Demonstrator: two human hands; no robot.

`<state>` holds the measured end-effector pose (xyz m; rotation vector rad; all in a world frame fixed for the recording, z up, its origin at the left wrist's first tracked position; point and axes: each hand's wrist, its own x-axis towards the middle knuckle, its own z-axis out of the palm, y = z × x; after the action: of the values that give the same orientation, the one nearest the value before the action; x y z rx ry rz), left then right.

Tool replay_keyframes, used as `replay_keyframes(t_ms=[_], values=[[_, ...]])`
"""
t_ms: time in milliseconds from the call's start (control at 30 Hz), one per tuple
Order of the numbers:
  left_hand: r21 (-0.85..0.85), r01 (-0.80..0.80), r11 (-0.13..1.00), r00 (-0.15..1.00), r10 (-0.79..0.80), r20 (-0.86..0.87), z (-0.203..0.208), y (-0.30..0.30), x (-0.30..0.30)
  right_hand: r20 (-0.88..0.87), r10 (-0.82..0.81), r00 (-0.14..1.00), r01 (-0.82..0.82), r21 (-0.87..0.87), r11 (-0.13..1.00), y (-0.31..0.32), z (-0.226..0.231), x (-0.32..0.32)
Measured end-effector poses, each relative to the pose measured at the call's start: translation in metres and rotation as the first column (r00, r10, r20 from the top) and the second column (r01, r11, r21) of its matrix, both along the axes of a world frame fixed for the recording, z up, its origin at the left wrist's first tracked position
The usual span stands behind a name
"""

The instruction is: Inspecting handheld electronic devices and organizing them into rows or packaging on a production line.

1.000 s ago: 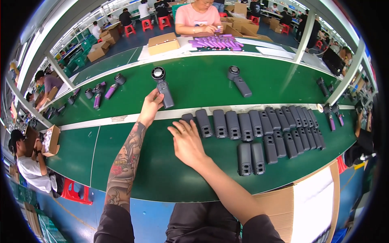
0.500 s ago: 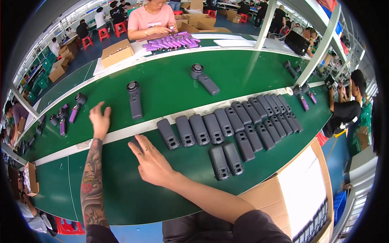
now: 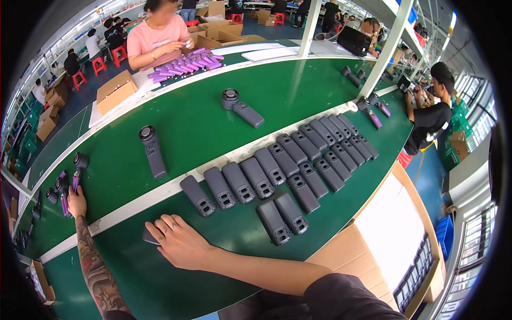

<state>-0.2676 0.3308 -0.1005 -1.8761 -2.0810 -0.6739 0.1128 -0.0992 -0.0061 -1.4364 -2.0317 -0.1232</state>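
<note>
- Two hands work over a long green bench that curves across the head view, with a pale strip (image 3: pixel 160 192) running along its length.
- At the far left, the left hand (image 3: pixel 76 202) reaches out on a tattooed forearm and closes around a purple-handled device (image 3: pixel 71 186) in a small cluster of such devices at the bench edge.
- Just right of it, a grey handheld device (image 3: pixel 152 151) with a round head lies alone on the green surface (image 3: pixel 202 122).
- Nearer the person, the right hand (image 3: pixel 178 242) lies flat, fingers spread, over a dark grey casing (image 3: pixel 149 236) on the near side of the strip; whether it grips the piece cannot be told.
- Right of that hand, a row of grey casings (image 3: pixel 277 160) lies side by side, stretching toward the right, with a pair of casings (image 3: pixel 282 217) set in front.
- Behind, a second grey round-headed device (image 3: pixel 241 107) lies on the bench, and a person in a pink shirt (image 3: pixel 160 40) sits across it handling purple parts (image 3: pixel 184 65).
- At lower right, an open cardboard box (image 3: pixel 389 234) stands against the bench.
- Farther right, a person in black (image 3: pixel 432 117) works at the bench end; red stools and cartons fill the factory floor behind.
</note>
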Motion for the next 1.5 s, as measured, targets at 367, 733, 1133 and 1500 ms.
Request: replay_keyframes(t_ms=[367,733,1133,1500], values=[[-0.318,0.667,0.674,0.449,-0.023,0.893,0.088,-0.049,0.052,-0.189,0.053,0.981,-0.045,0.046,0.998,-0.006,0.010,-0.006],[0.330,0.728,0.601,-0.428,0.022,0.903,0.121,-0.297,0.203,-0.923,0.029,0.384,-0.176,-0.042,0.984,-0.007,0.017,0.007],[0.238,0.713,0.659,-0.310,-0.008,0.951,0.109,-0.347,0.206,-0.896,-0.215,-0.390,-0.441,-0.024,0.897,0.000,0.015,0.021],[0.235,0.719,0.654,-0.298,-0.016,0.954,0.123,-0.364,0.225,-0.873,-0.233,-0.428,-0.619,0.095,0.780,0.003,0.022,0.033]])
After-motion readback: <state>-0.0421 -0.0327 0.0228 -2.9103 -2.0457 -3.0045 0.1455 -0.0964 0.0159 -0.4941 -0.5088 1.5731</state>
